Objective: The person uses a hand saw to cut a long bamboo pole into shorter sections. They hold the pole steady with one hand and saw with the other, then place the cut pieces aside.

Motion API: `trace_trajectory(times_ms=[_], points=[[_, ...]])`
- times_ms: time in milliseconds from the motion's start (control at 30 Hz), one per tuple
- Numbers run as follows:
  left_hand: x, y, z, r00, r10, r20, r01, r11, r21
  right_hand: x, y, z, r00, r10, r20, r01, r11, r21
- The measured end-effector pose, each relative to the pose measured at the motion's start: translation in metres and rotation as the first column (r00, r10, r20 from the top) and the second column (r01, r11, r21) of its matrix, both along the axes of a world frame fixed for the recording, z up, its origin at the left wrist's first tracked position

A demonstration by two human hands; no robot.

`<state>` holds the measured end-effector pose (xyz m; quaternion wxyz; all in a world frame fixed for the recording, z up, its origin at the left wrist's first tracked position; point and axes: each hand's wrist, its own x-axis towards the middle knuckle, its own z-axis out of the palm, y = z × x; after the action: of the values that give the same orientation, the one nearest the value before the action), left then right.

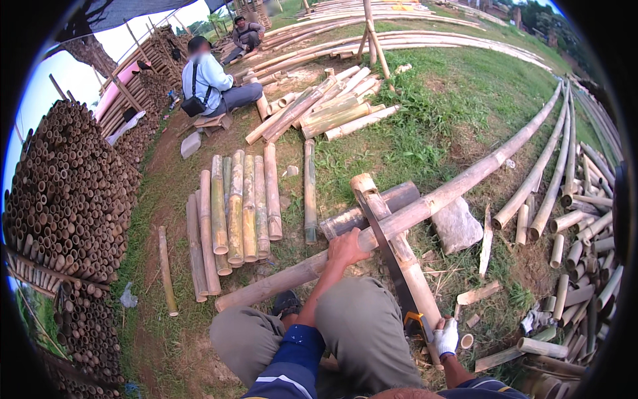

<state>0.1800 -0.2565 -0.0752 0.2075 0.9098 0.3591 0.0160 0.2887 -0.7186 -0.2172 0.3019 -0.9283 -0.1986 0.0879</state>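
A long bamboo pole point(468, 179) runs from beside my knees toward the far right. My bare left hand point(349, 247) is wrapped over it, just left of a handsaw point(387, 261). The saw's dark blade crosses the pole, and its handle is yellow and black. In a white glove, my right hand point(446, 336) closes at the handle's end; the grip itself is partly hidden. Under the pole lies a thick bamboo length point(415, 282), slanting along the blade. A darker bamboo log point(399, 197) rests crosswise beneath as a support.
Cut bamboo lengths point(236, 206) lie in a row at left, beside a tall bamboo stack point(70, 186). A stone point(457, 226) sits right of the supports. Bamboo offcuts point(581, 239) crowd the right. A person in a light blue top point(211, 86) sits near another bamboo pile point(332, 106).
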Motion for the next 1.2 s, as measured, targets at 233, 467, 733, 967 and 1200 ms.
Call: trace_trajectory(times_ms=[233,467,733,967,1200], points=[[0.001,-0.003,0.006,1.000,-0.005,-0.016,0.006,1.000,0.006,-0.007,0.002,0.012,1.000,-0.017,-0.004,0.017,1.000,-0.006],[0.001,-0.003,0.007,1.000,0.009,-0.009,-0.009,1.000,-0.002,-0.003,-0.002,0.004,1.000,-0.008,-0.018,0.009,1.000,0.014],[0.000,0.001,0.002,1.000,0.002,0.009,-0.002,1.000,-0.005,-0.002,-0.005,-0.007,1.000,0.022,-0.012,-0.022,1.000,0.003],[0.003,0.001,0.002,1.000,-0.009,0.017,0.008,1.000,0.023,0.005,-0.004,-0.013,0.999,0.030,-0.013,-0.030,1.000,0.001],[0.003,0.001,0.001,1.000,-0.020,0.011,0.019,1.000,0.022,0.004,-0.005,-0.013,0.998,0.017,-0.053,-0.019,0.999,-0.028]])
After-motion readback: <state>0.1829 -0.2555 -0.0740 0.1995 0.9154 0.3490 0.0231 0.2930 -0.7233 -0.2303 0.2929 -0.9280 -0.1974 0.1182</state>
